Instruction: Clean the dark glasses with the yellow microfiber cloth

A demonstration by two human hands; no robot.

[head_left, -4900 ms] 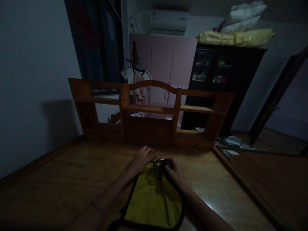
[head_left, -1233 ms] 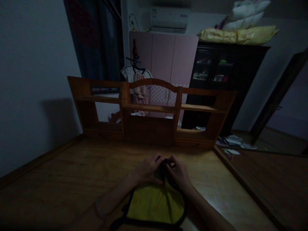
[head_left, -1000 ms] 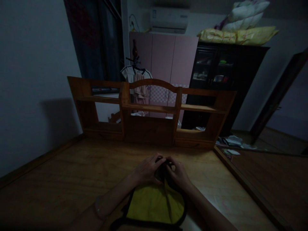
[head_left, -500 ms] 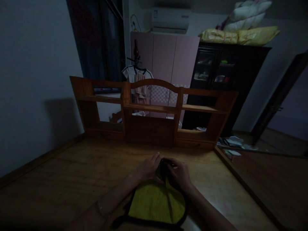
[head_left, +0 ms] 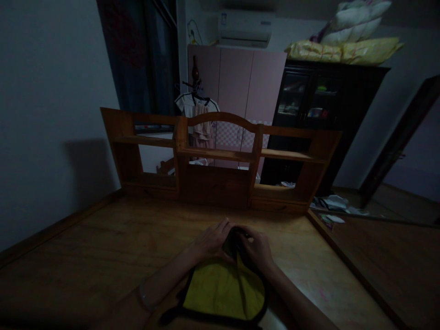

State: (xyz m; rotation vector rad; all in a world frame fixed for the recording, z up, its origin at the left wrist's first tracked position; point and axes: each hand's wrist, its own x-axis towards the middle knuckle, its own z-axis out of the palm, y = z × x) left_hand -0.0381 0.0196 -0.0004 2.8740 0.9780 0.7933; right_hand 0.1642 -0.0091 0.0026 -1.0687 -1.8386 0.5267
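Observation:
A yellow cloth item with black edging (head_left: 213, 288) lies on the wooden tabletop (head_left: 120, 247), its exact kind unclear in the dim light. Its far end is gathered into a dark, rounded fold. My left hand (head_left: 212, 240) grips the left side of this fold, thumb toward me and fingers behind. On the other side, the fingers of my right hand (head_left: 258, 247) are curled and pinch the dark edge. A crease runs down the yellow face toward me. Black strap-like ends stick out at its near left corner. The fold hides some of my fingertips.
A wooden shelf unit (head_left: 216, 156) stands along the table's far edge. On the left is a white wall (head_left: 51, 114); a raised wooden rim (head_left: 343, 256) borders the right side. Beyond stand a pink wardrobe (head_left: 233, 82) and a dark cabinet (head_left: 357, 91).
The camera view has shifted very slightly. My hands and the cloth stay in nearly the same place, with only a tiny movement of the right fingers at the fold.

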